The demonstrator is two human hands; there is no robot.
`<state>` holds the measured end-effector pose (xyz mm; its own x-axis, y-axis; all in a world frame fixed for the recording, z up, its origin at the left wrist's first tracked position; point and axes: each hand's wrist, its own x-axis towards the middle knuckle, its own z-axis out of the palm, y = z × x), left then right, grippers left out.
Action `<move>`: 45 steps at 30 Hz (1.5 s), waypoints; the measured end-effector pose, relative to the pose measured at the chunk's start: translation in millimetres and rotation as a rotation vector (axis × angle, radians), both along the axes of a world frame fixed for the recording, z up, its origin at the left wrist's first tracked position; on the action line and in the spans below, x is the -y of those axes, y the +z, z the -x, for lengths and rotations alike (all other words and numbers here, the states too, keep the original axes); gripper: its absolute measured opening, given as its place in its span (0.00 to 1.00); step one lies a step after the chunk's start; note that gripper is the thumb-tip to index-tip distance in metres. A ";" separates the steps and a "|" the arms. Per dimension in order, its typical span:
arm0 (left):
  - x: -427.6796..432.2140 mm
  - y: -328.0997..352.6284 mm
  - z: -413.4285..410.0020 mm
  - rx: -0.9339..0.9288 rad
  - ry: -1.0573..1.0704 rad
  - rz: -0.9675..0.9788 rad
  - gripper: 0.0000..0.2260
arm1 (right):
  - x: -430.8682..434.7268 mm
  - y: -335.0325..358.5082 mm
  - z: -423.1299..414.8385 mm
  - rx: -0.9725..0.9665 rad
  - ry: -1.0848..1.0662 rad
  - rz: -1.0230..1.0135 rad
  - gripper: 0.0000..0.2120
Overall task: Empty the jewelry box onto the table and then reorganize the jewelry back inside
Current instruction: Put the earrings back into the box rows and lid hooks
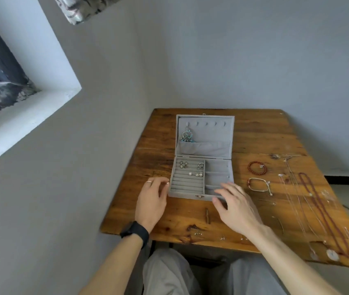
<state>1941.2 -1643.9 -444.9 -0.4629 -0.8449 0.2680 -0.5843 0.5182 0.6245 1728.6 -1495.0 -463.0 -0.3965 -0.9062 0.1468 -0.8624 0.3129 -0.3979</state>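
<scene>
No text, label or number is readable anywhere.

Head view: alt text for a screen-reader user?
An open grey jewelry box sits on a wooden table, left hand at its left edge, right hand over its front right corner. Earrings sit in its ring rows; bracelets and necklaces lie beside it.

A worn wooden surface (265,133) carries an open grey jewelry box (187,194) left of its middle. To the box's right lie a red bead bracelet (249,168) and, nearer, a pale bracelet (249,182). Further right, thin silver chains (294,188) and a long red-brown bead necklace (318,206) stretch toward the front edge (all laid out lengthwise). Small earrings (198,233) sit near the front edge.
</scene>
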 end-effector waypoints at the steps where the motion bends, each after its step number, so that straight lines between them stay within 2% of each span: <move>1: 2.2 6.4 10.5 0.044 -0.044 0.036 0.10 | -0.3 -1.6 -0.5 0.020 0.008 -0.007 0.20; 6: 15.9 20.8 58.8 0.258 -0.132 0.208 0.10 | -3.3 -5.4 -0.5 0.140 0.025 -0.043 0.23; 14: 30.7 14.4 85.1 0.453 -0.131 0.194 0.11 | -6.1 -6.3 1.2 0.151 0.046 -0.124 0.26; 21: 27.0 14.8 89.0 0.438 -0.123 0.193 0.13 | -8.0 -5.0 2.0 0.157 0.046 -0.125 0.27; 31: 23.7 15.0 90.7 0.399 -0.067 0.165 0.09 | -9.1 -5.2 1.3 0.147 0.053 -0.106 0.25; 35: 23.1 12.3 89.9 0.378 -0.120 0.209 0.10 | -10.3 -6.5 0.7 0.099 0.050 -0.110 0.25; 45: 18.6 6.9 81.2 0.369 -0.196 0.309 0.12 | -9.2 -9.1 -1.6 0.058 0.043 -0.124 0.31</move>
